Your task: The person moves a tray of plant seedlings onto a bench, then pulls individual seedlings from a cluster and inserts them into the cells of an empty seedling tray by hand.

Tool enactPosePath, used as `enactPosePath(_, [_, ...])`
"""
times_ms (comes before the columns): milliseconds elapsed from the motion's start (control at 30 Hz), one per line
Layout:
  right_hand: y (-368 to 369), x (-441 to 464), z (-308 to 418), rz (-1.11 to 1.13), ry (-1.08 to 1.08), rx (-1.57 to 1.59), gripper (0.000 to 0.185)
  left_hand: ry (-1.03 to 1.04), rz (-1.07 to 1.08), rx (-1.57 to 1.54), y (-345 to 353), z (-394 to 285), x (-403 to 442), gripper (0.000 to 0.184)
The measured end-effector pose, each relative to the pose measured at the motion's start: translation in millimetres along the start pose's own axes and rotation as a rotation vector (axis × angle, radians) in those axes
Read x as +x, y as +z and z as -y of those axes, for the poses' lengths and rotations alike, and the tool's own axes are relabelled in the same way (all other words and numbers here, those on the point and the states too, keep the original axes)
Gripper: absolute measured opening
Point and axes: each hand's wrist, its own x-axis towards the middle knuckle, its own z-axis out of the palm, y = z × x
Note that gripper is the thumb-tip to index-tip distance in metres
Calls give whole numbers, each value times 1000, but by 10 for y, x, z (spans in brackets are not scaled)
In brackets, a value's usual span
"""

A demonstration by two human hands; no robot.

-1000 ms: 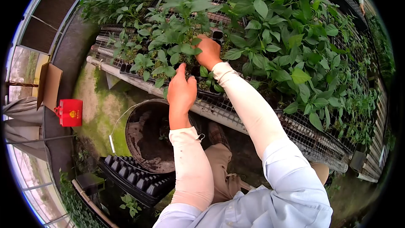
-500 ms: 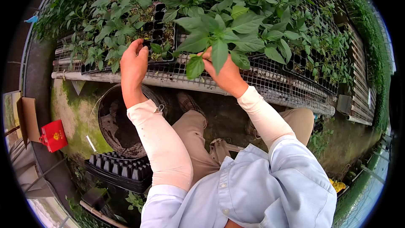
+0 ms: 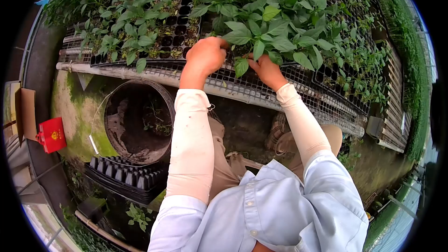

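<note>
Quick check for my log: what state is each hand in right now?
Left hand: fingers curled, tips mostly hidden; cannot tell whether it holds anything.
Right hand: closed, apparently pinching a leafy seedling low down.

To your left, a red box (image 3: pixel 50 136) with a yellow emblem (image 3: pixel 55 135) sits by the left edge of the mossy floor (image 3: pixel 67 105), near brown cardboard (image 3: pixel 28 112).

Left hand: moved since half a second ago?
Yes, rightward: the left hand was left of the column of dark tray cells and is now right of it.
</note>
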Motion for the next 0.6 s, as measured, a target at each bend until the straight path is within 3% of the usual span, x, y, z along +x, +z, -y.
enactPosePath(67, [-61,-4,42,-61,1,162,28,-78,94,122,112,-160,33,38])
enactPosePath(100, [-16,27,-105,-128,-123,81,27,-68,115,92,166,-194,31,37])
enactPosePath(200, [-129,-59,-103,-221,-92,11,26,28,146,116,484,-159,192,37])
enactPosePath(233, [-102,-75,-117,-348,-157,83,21,55,133,124,568,-152,214,36])
enactPosePath(333, [-86,-113,-151,-377,-229,-58,15,121,117,141,794,-42,258,34])
enactPosePath(400, [111,-80,-289,-377,-178,2,12,134,62,116,1077,115,300,31])
enactPosePath(467, [133,-85,-249,-340,-175,-163,12,190,-113,73,1320,245,368,33])
enactPosePath(533, [278,-31,-250,-316,-38,-187,11,225,-72,62,1268,119,338,36])
enactPosePath(600, [403,-8,-284,-444,-8,23,11,129,-113,94,1244,35,292,36])
